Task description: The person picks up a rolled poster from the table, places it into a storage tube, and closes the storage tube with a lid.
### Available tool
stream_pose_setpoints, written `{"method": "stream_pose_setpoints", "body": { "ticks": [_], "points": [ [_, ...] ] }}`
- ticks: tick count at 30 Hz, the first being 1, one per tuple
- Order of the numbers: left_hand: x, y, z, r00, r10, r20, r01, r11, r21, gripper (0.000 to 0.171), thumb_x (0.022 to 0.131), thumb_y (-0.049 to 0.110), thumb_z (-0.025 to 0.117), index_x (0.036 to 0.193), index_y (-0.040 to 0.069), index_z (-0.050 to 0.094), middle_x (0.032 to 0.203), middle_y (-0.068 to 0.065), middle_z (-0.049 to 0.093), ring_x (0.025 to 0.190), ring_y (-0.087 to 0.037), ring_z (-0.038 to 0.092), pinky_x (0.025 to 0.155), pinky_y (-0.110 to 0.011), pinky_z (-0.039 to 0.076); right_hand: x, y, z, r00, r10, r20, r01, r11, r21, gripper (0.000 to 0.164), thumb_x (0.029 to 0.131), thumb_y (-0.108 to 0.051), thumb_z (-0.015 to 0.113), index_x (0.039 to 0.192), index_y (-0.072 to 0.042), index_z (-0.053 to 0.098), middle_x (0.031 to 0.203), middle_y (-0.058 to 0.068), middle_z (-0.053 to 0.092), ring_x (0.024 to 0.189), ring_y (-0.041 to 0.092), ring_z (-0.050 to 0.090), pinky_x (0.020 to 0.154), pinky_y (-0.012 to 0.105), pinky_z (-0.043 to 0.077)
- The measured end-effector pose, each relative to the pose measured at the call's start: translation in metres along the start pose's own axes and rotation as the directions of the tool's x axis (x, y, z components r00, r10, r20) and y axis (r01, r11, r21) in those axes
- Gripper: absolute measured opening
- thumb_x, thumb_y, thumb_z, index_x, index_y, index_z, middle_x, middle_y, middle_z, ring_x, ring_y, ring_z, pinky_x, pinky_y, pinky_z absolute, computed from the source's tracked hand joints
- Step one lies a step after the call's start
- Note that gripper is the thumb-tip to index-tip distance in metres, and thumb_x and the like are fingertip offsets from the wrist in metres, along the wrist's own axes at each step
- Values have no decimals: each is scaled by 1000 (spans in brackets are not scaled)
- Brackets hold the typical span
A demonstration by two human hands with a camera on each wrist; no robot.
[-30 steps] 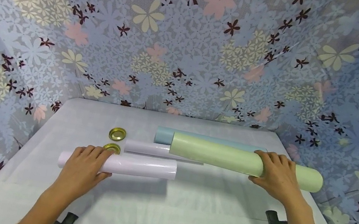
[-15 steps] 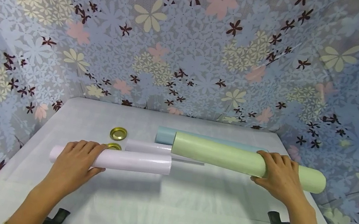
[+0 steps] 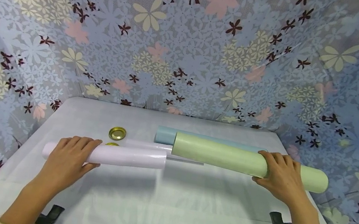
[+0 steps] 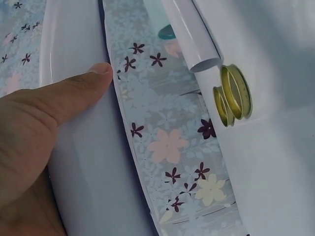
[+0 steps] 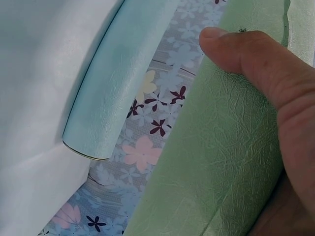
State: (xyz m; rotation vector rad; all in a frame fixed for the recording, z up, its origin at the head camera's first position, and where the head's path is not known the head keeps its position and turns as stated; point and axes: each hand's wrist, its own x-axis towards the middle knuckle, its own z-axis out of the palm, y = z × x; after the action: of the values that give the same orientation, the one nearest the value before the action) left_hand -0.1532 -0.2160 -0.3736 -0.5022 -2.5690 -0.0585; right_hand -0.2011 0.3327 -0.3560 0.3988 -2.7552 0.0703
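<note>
My left hand [image 3: 67,161] grips a glossy white paper roll [image 3: 130,156] over its left part, raised above the table; its thumb lies along the roll in the left wrist view. A pale green paper roll [image 3: 218,154] is held in my right hand [image 3: 279,179] near its right end, also above the table. Behind them a light blue roll [image 3: 165,135] lies on the table, partly hidden by the green one. A second white roll [image 3: 186,160] lies in front of the blue roll, mostly covered by the two held rolls.
Two gold ring-shaped lids [image 3: 117,133] lie on the left, one mostly hidden behind the held white roll. A white cloth covers the table [image 3: 184,214]. Floral fabric [image 3: 189,51] hangs behind and at both sides.
My left hand has moved left and slightly up with the white roll, covering more of the nearer gold lid. The green roll and right hand have shifted slightly right.
</note>
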Motion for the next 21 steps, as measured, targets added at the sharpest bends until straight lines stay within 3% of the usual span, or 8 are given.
{"method": "stream_pose_setpoints", "body": {
  "ticks": [7,21],
  "points": [
    [3,-4,-5,999,-23,41,23,1000,8,67,67,31,84,123,10,55,111,-12,64,103,-34,58,87,-52,42,-1,0,-1,1000,4,-2,-4,1000,-1,84,62,-35,86,132,-16,45,119,21,53,108,45,42,88,61,27],
    [7,-10,-11,1000,-4,0,4,1000,26,68,64,31,85,122,8,56,109,-14,65,102,-36,58,85,-53,42,-3,1,-4,1000,9,8,-9,1000,-9,85,61,-35,87,133,-16,45,119,20,53,109,45,41,88,62,27]
  ]
}}
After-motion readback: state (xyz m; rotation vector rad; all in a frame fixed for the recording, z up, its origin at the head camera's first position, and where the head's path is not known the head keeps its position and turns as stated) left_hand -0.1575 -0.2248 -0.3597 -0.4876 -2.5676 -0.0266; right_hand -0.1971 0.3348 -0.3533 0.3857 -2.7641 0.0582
